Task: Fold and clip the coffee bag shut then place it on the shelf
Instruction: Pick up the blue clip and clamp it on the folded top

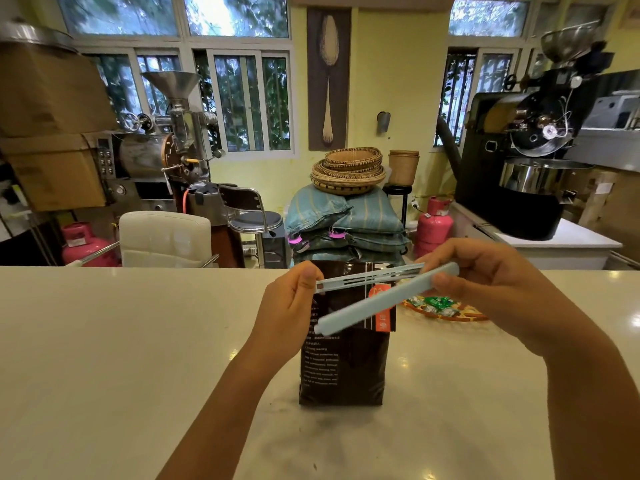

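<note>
A dark brown coffee bag (343, 368) with white print and an orange label stands upright on the pale counter (121, 341). A long pale blue bag clip (381, 299) is spread open in a V across the bag's top. My left hand (287, 306) pinches the free end of the slotted upper arm at the bag's left top corner. My right hand (485, 282) grips the hinged end on the right. The solid lower arm slants down across the front of the bag. The bag's top edge lies behind the clip and is partly hidden.
A small tray of green wrapped sweets (440, 306) lies on the counter just right of the bag, under my right hand. Beyond the counter are a white chair (166, 237), stacked sacks (346, 220), pink gas cylinders (434, 223) and coffee roasters. No shelf shows.
</note>
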